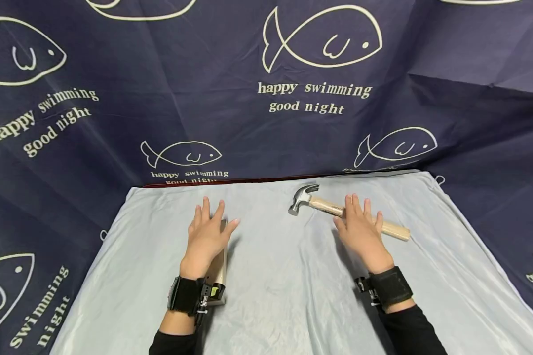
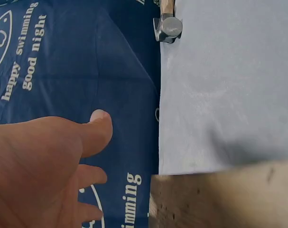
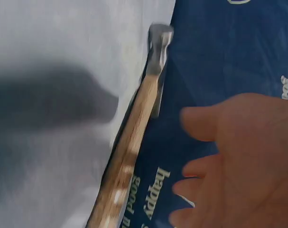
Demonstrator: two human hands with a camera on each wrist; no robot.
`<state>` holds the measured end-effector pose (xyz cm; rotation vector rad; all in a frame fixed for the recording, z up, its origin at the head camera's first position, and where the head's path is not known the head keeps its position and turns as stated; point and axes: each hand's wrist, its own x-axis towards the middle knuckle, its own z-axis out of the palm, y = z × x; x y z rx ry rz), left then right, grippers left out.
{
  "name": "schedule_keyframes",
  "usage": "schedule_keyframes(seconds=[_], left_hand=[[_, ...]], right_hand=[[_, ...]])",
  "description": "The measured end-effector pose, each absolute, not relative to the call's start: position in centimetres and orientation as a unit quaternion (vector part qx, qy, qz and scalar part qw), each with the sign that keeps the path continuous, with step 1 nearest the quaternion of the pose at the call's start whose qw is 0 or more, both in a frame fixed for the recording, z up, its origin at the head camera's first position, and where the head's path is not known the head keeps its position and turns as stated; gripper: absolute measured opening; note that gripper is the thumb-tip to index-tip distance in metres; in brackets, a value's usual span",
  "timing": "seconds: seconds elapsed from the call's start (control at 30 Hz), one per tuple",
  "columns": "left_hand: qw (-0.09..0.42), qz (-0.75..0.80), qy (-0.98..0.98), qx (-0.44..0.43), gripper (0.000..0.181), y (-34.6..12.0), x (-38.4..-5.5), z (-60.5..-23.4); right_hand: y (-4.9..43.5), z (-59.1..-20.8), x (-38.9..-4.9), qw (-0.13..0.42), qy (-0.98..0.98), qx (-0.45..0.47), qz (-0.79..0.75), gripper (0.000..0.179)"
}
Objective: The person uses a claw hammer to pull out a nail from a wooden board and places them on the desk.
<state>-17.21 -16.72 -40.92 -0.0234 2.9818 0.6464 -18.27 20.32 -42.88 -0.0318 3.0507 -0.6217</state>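
A claw hammer (image 1: pixel 324 204) with a steel head and a pale wooden handle lies slantwise on the cloth, its head toward the left. My right hand (image 1: pixel 362 236) is over the handle with its fingers spread and hides part of it; the right wrist view shows a gap between hand and handle. At the left, a long wooden block (image 1: pixel 219 276) lies lengthwise, partly covered by my left hand (image 1: pixel 203 241) and wrist. The fingers of that hand are spread too and grip nothing. Whether it touches the block I cannot tell.
A light, wrinkled cloth (image 1: pixel 266 256) covers the table. Behind and beside it hangs a dark blue curtain (image 1: pixel 248 133) with white fish and lettering. Each wrist carries a black strap (image 1: pixel 390 287) with a small camera.
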Motion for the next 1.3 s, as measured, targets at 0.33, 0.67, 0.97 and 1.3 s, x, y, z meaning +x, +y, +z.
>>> schedule_keyframes(seconds=[0.33,0.67,0.97,1.3], left_hand=[[0.091,0.217,0.971,-0.029,0.078,-19.0,-16.1,-40.8],[0.124,0.232,0.963,-0.061,0.094,-19.6,-14.8,-39.4],[0.184,0.219,0.956,-0.071,0.096,-20.3,-12.7,-39.4],[0.236,0.281,0.926,-0.086,0.090,-21.8,-10.8,-39.7]], right_hand=[[24.3,-42.7,-19.4,0.078,0.983,0.033,-0.161,0.075],[26.3,-42.7,-19.4,0.081,0.983,0.046,-0.157,0.076],[27.0,-44.1,-18.4,0.095,0.983,0.048,-0.147,0.070],[27.0,-44.4,-18.3,0.077,0.986,0.041,-0.145,0.057]])
